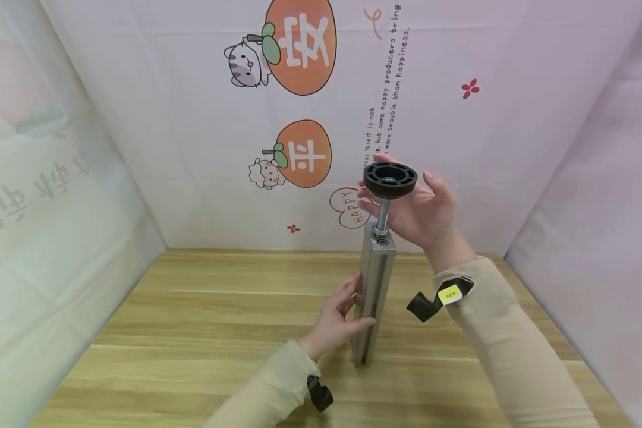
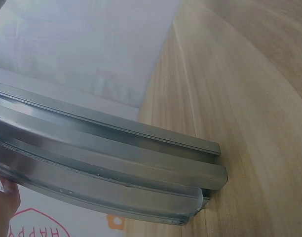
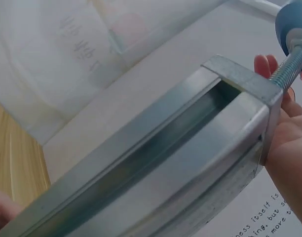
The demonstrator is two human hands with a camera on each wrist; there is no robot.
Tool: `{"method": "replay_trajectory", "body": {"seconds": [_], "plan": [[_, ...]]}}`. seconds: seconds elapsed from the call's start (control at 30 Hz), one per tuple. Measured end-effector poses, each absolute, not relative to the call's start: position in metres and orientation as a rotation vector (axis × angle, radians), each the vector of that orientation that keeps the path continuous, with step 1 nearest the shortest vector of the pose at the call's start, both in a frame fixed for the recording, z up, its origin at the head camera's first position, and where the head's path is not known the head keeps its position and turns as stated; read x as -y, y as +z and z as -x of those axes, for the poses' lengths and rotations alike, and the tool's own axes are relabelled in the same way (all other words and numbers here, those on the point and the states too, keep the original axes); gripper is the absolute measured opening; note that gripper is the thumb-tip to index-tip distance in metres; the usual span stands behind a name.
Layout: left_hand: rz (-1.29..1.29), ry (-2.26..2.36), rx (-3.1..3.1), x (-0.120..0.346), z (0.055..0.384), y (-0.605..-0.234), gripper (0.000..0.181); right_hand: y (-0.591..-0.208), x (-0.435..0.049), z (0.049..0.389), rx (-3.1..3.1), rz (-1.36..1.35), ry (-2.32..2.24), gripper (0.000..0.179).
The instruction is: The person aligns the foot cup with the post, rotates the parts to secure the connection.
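An aluminium profile (image 1: 373, 297) with slotted sides stands nearly upright, slightly tilted, its lower end on the wooden table. From its top end plate rises a threaded rod (image 1: 383, 215) with a nut at its base, carrying a round black levelling foot (image 1: 390, 191). My left hand (image 1: 331, 324) grips the profile around the middle, thumb on the near face and fingers on the left side. Behind the foot and rod is my right hand (image 1: 425, 214), palm up with loosely spread fingers; whether it touches the foot cannot be told. The right wrist view shows the profile's end plate (image 3: 245, 79) close up.
The wooden table (image 1: 192, 333) meets a printed white cloth backdrop (image 1: 203, 148) at the back. Cloth walls also stand at the left (image 1: 85, 238) and the right (image 1: 583, 238). Black camera mounts sit on both wrists.
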State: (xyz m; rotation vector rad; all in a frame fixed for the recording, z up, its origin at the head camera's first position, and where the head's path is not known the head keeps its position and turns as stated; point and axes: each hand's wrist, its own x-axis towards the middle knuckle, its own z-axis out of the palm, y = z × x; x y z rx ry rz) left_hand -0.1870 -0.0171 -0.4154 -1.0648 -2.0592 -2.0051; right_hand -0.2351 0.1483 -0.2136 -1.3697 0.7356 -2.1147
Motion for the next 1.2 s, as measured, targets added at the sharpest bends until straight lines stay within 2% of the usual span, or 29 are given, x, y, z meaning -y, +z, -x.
{"method": "replay_trajectory", "body": {"seconds": [0.47, 1.2], "plan": [[1.055, -2.008, 2.059, 0.017, 0.185, -0.413, 0.086, -0.209, -0.138, 0.237, -0.505, 1.373, -2.065, 0.062], [1.073, -2.022, 2.028, 0.016, 0.186, -0.414, 0.084, -0.206, -0.14, 0.237, -0.557, 1.402, -2.169, 0.049]]}}
